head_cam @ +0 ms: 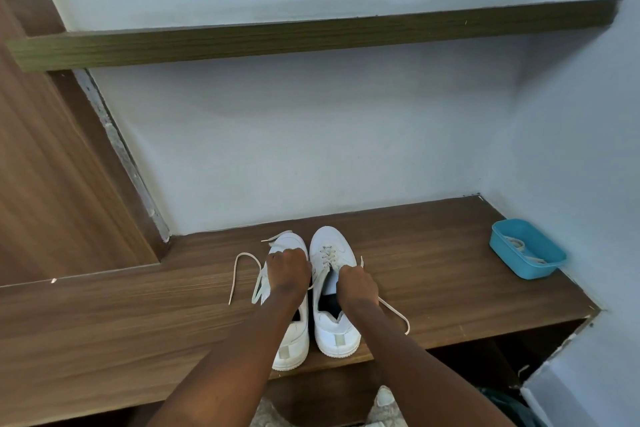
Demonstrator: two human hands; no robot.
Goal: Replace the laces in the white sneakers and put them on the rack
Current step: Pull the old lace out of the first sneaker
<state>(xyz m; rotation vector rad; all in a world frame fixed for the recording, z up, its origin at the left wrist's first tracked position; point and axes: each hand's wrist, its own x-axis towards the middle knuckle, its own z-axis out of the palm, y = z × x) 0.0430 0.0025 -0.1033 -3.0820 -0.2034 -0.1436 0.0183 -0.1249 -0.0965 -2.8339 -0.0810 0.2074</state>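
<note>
Woodgrain shelf (433, 274) bears smooth white sneakers (334, 329) (laces (327, 255) gripped).

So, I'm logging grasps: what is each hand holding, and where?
Left hand grips the left sneaker over its tongue; right hand holds the right sneaker's lace beside the top eyelets.

- Lower shelf (450, 270): carries everything listed here.
- Right sneaker (332, 243): on the shelf near its front edge, toe toward the back wall (311, 156).
- Left sneaker (294, 340): just left of the right sneaker, heel further forward.
- Left hand (289, 269): on the left sneaker's forepart.
- Right hand (356, 284): over the right sneaker's opening, gripping the right lace (394, 312), which trails rightward.
- Loose lace (239, 274): looped further left.
- Tub (540, 274), spare laces (519, 246) inside: well right.
- Upper shelf (311, 38): above, behind.
</note>
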